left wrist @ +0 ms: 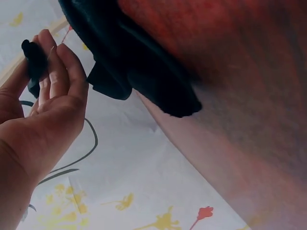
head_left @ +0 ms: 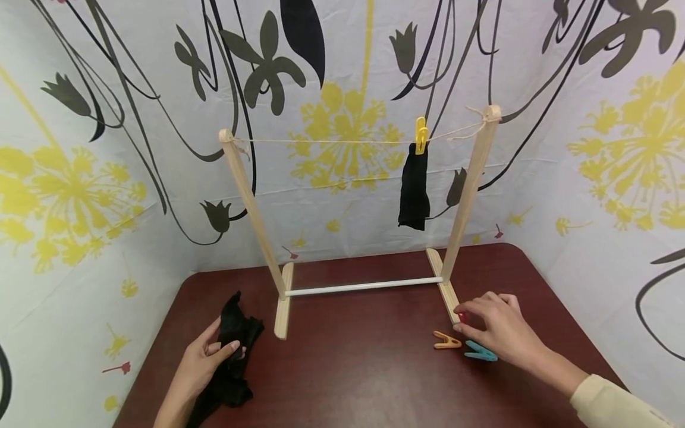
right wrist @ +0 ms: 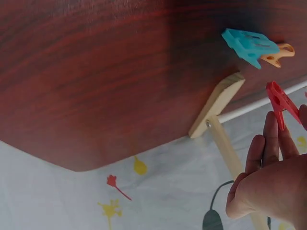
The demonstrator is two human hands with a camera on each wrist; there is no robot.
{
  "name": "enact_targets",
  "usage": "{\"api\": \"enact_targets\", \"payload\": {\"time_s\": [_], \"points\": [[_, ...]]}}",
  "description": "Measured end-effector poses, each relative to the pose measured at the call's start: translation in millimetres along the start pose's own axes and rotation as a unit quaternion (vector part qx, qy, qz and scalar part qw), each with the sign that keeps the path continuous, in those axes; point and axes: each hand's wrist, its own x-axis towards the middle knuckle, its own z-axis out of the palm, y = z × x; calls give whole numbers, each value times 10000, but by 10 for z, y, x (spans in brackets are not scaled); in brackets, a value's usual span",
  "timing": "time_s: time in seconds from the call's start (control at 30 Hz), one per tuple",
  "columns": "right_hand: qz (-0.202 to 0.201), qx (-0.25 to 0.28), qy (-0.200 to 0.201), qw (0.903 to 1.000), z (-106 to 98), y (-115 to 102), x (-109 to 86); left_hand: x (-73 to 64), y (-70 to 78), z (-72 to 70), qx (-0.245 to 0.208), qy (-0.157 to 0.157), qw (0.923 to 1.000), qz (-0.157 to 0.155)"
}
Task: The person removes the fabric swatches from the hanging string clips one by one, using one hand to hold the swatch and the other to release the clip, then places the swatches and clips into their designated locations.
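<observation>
At the table's left side my left hand (head_left: 194,364) pinches a piece of black cloth (head_left: 229,383) between thumb and fingers. Its folds hang down and partly rest on the table; the left wrist view shows a loose flap of the cloth (left wrist: 139,67). Over on the right, my right hand (head_left: 503,330) pinches a red clothespin (right wrist: 282,103), mostly hidden by the fingers in the head view. Just below that hand lie an orange clothespin (head_left: 447,340) and a blue clothespin (head_left: 480,351). A second black cloth (head_left: 414,190) hangs from the string (head_left: 321,141) under a yellow clothespin (head_left: 420,137).
A wooden frame carries the string between its left post (head_left: 254,220) and right post (head_left: 471,196). A white rod (head_left: 364,287) joins the feet low down. The dark red table (head_left: 353,368) meets a patterned fabric backdrop (head_left: 332,226) behind and at both sides.
</observation>
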Motion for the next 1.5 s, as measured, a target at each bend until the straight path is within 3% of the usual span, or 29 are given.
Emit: {"api": "enact_targets", "payload": {"time_s": [0.2, 0.37, 0.53, 0.8, 1.03, 1.3, 1.5], "points": [[-7, -164, 182, 9997, 94, 40, -64, -15, -74, -5, 140, -69, 9998, -132], [-258, -359, 445, 9980, 153, 63, -105, -41, -99, -1, -48, -158, 9997, -168], [-238, -372, 481, 9979, 178, 80, -133, -38, -141, 4, -8, -279, 9991, -331], [-8, -249, 231, 9994, 181, 98, -144, 11, -184, 39, 900, -106, 9941, -600], [362, -136, -356, 9986, 224, 120, -99, -44, -179, 6, 2200, 90, 9742, -491], [518, -129, -669, 9963, 279, 129, -104, -58, -121, -8, 2301, -71, 9706, -698], [540, -213, -764, 9954, 309, 142, -111, -107, -56, -49, 2689, 100, 9605, -710]]}}
